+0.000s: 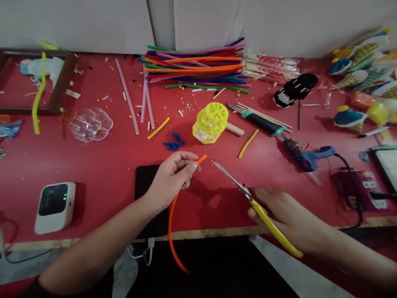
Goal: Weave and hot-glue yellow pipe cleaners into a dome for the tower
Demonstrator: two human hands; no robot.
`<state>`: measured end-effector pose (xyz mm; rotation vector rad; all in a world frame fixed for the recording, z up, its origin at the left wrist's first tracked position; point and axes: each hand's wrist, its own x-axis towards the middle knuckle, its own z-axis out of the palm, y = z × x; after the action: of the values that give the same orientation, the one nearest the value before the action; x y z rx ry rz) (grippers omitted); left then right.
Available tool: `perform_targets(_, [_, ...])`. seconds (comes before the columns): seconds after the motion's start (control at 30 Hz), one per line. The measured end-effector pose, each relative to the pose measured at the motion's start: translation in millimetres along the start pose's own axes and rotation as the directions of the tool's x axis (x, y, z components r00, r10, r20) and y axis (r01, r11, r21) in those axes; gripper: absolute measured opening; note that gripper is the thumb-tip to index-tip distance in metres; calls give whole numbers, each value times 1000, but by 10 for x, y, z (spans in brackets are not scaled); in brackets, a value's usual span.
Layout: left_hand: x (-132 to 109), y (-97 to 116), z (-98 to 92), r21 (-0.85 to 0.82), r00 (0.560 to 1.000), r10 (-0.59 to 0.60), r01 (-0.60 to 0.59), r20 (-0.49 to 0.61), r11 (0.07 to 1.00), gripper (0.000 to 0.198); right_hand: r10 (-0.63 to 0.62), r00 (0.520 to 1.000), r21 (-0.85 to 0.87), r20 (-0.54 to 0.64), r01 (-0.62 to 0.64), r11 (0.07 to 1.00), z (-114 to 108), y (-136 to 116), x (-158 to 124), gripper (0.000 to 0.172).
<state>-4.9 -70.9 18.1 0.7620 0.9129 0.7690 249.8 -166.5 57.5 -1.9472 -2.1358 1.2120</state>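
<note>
My left hand (175, 176) pinches an orange pipe cleaner (173, 231) near its end; a short tip sticks out past the fingers and the long part hangs down over the table edge. In my right hand (279, 213) are scissors with yellow handles (273, 227), their blades pointing up-left and looking closed, a little right of the orange tip and apart from it. Beyond the hands stands a yellow, coiled piece (211, 123) on a pale base. Short blue pieces (174, 142) lie left of it, with yellow strips (159, 128) nearby.
A black phone (149, 198) lies under my left wrist. Colored pipe cleaners (195, 64) are piled at the back. To the right are a utility knife (260, 122), a blue glue gun (307, 155) and a black piece (294, 89). A white device (56, 207) sits at the left.
</note>
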Motion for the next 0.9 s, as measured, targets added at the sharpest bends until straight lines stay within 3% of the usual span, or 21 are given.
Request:
perform_targets(0.1, [11,11,-7,-20,998,-61,61,-16,998,29,26,993,127,118,-41,991,-19,-83,27,60])
perform_targets(0.2, [12,17,-10,-50,992,-124,123,-26,991,33,40,989,150,146,-62,987,-2,-118,58,63])
perform_targets(0.53, [-37,47,29,147,990,-131,136,-46,980,12,28,975,174,220,-68,982,39,-151,69,67])
perform_targets(0.9, [-45,64,66,266,992,-112,124,-61,956,10,31,952,270,305,-117,956,17,-191,88,70])
